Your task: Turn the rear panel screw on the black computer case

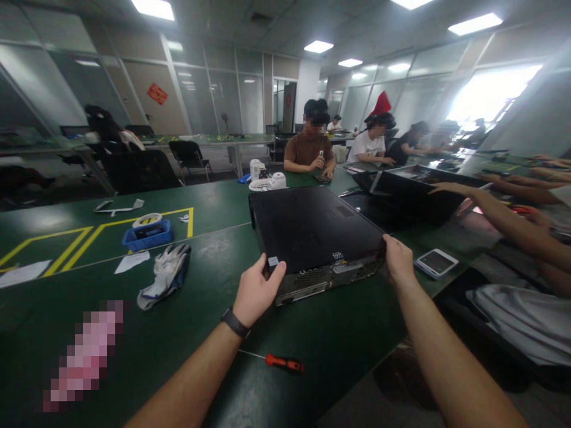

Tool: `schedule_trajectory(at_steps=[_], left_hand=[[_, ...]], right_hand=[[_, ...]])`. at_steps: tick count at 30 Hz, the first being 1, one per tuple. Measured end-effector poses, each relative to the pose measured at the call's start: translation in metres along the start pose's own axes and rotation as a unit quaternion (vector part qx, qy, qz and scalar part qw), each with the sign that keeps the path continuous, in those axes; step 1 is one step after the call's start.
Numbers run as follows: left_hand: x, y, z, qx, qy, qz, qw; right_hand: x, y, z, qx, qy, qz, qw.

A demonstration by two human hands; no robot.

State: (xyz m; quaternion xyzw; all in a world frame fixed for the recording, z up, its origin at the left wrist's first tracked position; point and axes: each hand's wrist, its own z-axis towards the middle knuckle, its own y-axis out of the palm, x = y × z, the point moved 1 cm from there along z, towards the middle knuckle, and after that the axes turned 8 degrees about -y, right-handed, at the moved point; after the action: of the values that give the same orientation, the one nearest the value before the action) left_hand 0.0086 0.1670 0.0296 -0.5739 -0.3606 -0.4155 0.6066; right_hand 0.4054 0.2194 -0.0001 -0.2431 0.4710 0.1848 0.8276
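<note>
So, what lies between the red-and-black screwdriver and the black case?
Just green tabletop between the screwdriver and the near end of the black case, as the head view shows.

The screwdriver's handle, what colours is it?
The screwdriver handle is orange-red and black. It shows in the head view, low down near the middle.

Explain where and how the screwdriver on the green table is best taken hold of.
The screwdriver is probably best gripped by its thick red-and-black handle, from above and the right: it lies flat, handle pointing right, while the thin shaft runs left toward the left forearm.
</note>
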Motion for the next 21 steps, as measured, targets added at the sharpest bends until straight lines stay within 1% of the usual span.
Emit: schedule_trajectory(at_steps=[2, 4, 7, 10, 15, 21], left_hand=[[0.009, 0.017, 0.011, -0.007, 0.001, 0.006, 1.000], [0.017, 0.031, 0.021, -0.011, 0.001, 0.011, 1.000], [0.026, 0.049, 0.035, -0.016, -0.004, 0.016, 1.000], [0.031, 0.063, 0.048, -0.014, -0.013, 0.018, 1.000], [0.032, 0.077, 0.061, -0.012, -0.027, 0.007, 1.000], [0.028, 0.084, 0.063, -0.017, -0.037, -0.029, 0.999]], right_hand=[[0.004, -0.002, 0.019, 0.018, 0.037, 0.007, 0.999], [0.007, -0.004, 0.035, 0.033, 0.057, 0.016, 0.998], [0.012, -0.004, 0.054, 0.044, 0.070, 0.019, 0.996], [0.021, -0.004, 0.069, 0.041, 0.074, 0.012, 0.996], [0.031, -0.004, 0.089, 0.013, 0.071, -0.028, 0.997], [0.025, -0.013, 0.101, -0.006, 0.028, -0.083, 0.996]])
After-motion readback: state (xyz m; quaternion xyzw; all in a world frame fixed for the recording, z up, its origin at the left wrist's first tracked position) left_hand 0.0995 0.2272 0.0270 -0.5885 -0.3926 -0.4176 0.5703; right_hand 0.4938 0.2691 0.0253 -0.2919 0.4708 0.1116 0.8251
